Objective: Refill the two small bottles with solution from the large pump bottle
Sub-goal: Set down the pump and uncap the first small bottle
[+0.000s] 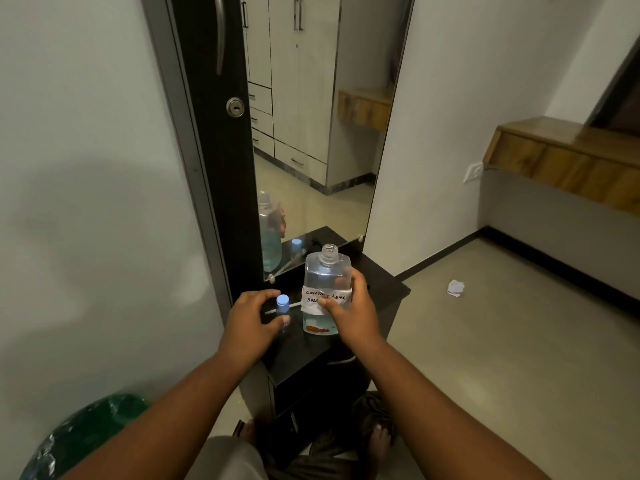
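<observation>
The right hand (349,308) grips the large bottle (325,289) around its middle, thumb across the handwritten paper label (323,299), holding it upright on the black cabinet top (311,351). The bottle's threaded neck is uncapped, with no pump on it, and clear liquid fills part of it. Just left of it stands 1 small bottle (283,311) with a blue cap. The left hand (251,322) curls around this small bottle, thumb and fingers at its sides, though I cannot tell whether they actually touch it. A mirror (311,133) rises at the far side.
</observation>
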